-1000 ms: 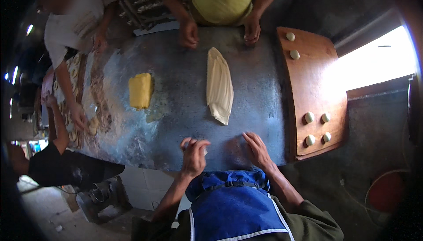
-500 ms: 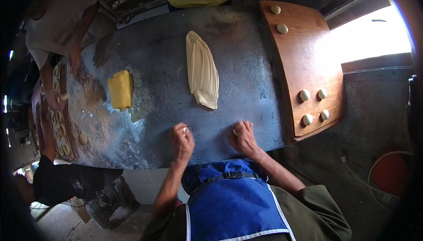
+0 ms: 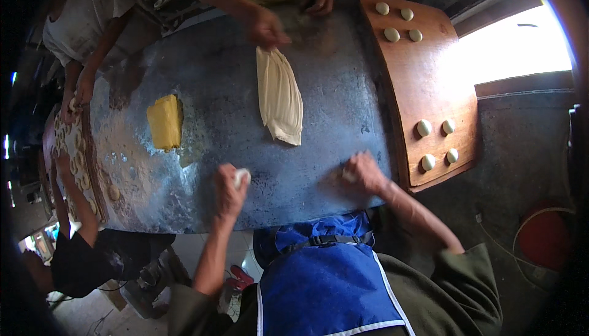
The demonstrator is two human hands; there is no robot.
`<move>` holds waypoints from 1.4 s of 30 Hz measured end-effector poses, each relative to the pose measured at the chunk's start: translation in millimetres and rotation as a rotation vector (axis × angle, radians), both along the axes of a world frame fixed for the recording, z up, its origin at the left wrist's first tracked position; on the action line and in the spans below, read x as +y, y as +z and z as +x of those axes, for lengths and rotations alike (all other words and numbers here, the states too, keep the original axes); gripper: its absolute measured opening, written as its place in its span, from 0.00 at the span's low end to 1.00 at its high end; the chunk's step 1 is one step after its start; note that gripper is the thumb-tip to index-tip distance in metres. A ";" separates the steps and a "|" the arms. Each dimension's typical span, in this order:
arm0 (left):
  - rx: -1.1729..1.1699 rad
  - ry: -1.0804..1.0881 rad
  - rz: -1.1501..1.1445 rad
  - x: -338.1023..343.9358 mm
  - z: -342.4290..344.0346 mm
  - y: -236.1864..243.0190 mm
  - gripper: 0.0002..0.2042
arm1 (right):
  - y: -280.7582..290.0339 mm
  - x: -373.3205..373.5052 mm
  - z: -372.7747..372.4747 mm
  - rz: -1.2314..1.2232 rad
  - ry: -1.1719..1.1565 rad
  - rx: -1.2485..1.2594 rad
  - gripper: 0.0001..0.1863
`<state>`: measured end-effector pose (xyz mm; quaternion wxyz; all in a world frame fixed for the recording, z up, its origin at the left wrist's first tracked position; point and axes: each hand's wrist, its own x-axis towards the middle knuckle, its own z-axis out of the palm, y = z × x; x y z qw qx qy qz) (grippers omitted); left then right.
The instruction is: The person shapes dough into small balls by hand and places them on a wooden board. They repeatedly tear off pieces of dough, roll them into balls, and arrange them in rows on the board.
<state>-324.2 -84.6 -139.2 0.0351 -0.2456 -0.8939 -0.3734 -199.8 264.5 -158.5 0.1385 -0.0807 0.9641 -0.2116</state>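
A: Take the long dough strip (image 3: pixel 281 101) as the landmark. Where does it lie?
B: On the dark counter (image 3: pixel 319 182), running lengthwise away from the person, its surface ridged with folds.

A: And the left hand (image 3: pixel 229 193)?
B: Nearer the person than the strip and to its left. Its fingers are curled tight around a small dough lump (image 3: pixel 242 178), which bulges out on the side toward the strip.

A: The right hand (image 3: pixel 368 175)?
B: Nearer the person too, but to the strip's right, low over the counter. Its fingers bend downward and are blurred; something pale shows beside them, but I cannot tell whether they grasp it.

A: Anyone at the strip's far end?
B: A co-worker's hand (image 3: pixel 268 29), blurred, right by the tip. I cannot tell if it touches.

A: What lies left of the strip?
B: A yellow block (image 3: pixel 164 122), well apart from it. Farther left sits a tray of dough rings (image 3: pixel 78 152).

A: And on its right?
B: A wooden board (image 3: pixel 438 90) at the counter's end, bearing eight dough balls (image 3: pixel 424 128): four level with the strip's near end, four out beyond its far tip.
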 end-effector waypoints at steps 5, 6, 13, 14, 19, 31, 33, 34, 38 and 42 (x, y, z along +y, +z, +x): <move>-0.091 0.192 0.104 23.8 0.9 -1.6 0.14 | 10.7 -27.1 -30.1 0.032 -0.136 0.400 0.25; -0.106 0.095 0.167 26.4 5.3 -4.4 0.13 | 14.9 -31.7 -26.5 -0.143 -0.181 0.371 0.24; 0.060 0.147 -0.025 9.3 1.4 -9.2 0.14 | 30.6 -0.4 -24.7 0.019 -0.193 0.246 0.22; 0.010 0.145 -0.010 9.1 2.6 -7.6 0.14 | 30.0 -7.6 -29.5 -0.027 -0.292 0.308 0.22; 0.127 -0.113 0.002 15.3 13.7 -3.4 0.15 | -7.8 -21.4 -5.6 -0.385 -0.106 0.310 0.24; 0.174 -0.191 0.019 0.0 11.2 1.2 0.13 | 2.7 -3.9 -9.4 -0.296 -0.204 0.514 0.17; 0.128 0.049 -0.087 -0.7 12.6 0.0 0.13 | 7.7 -2.1 -15.4 0.032 -0.400 0.463 0.17; 0.029 0.148 -0.030 -0.4 16.3 -2.2 0.13 | 9.4 -8.3 -15.0 -0.007 -0.404 0.498 0.18; 0.021 0.131 0.107 -9.5 24.8 -13.4 0.13 | 14.1 -6.2 2.0 -0.289 -0.382 0.396 0.19; 0.183 0.093 -0.004 -20.9 34.3 -27.3 0.14 | 18.2 12.3 4.0 -0.125 -0.368 0.557 0.16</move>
